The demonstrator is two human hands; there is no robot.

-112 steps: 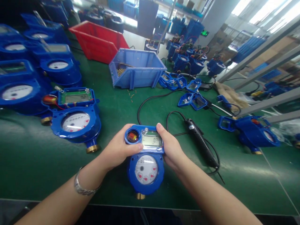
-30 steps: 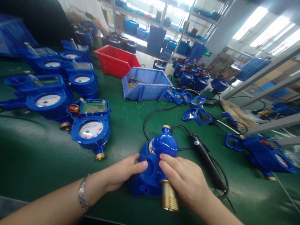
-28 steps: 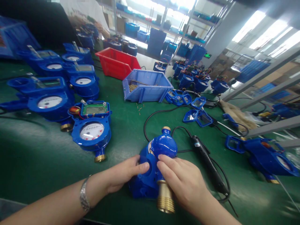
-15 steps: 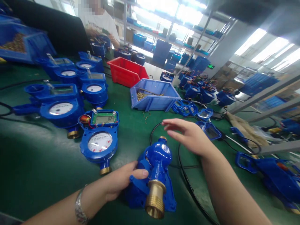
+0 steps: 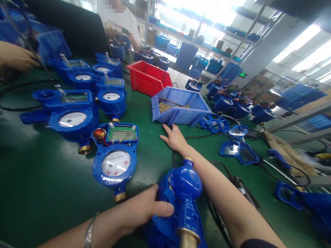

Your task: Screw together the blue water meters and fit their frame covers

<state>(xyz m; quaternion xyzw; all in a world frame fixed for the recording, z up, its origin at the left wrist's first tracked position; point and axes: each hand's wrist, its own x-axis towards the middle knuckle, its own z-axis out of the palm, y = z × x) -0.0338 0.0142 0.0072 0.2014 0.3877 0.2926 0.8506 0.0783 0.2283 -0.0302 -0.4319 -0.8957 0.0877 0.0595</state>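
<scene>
My left hand (image 5: pixel 146 210) is wrapped round the side of a blue water meter (image 5: pixel 184 189), which lies face down with its brass threaded end towards me. My right hand (image 5: pixel 176 137) is stretched out past it, low over the green table in front of a blue bin (image 5: pixel 187 115). Its fingers are apart, and I see nothing held between them. Small brass screws (image 5: pixel 168 106) fill part of that bin. Left of my hands, an upright water meter (image 5: pixel 116 162) shows its dial and an uncovered digital display with wiring.
More blue meters (image 5: pixel 69 119) stand at the left. A red bin (image 5: pixel 149 77) is behind the blue one. Blue cover frames (image 5: pixel 239 151) and cables lie at the right. Another person's hand (image 5: pixel 18 57) is at the left edge; a person (image 5: pixel 120 26) works across the table.
My right hand has moved forward and left, from above the meter's right side to the table by the blue bin. My left hand stays on the meter. Another person's hand has appeared at the left.
</scene>
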